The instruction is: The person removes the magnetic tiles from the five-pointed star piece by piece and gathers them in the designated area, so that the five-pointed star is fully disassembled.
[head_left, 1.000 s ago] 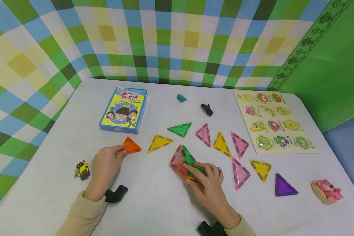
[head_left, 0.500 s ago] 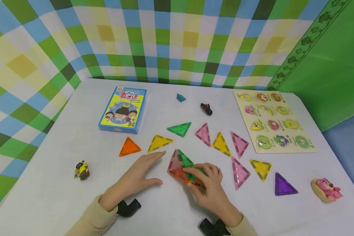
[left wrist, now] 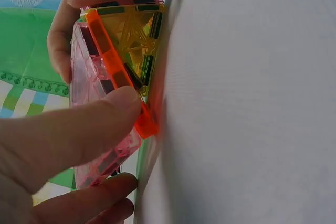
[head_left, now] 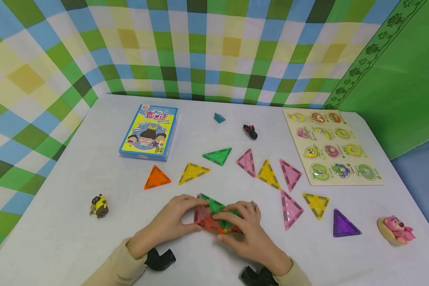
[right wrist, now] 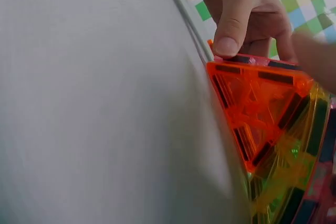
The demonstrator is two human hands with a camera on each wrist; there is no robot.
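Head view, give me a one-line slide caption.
Both hands, left hand and right hand, grip a cluster of triangle tiles on a white table.

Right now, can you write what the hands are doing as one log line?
left hand: grips tile shape | right hand: grips tile shape | shape: on table | orange triangle: loose
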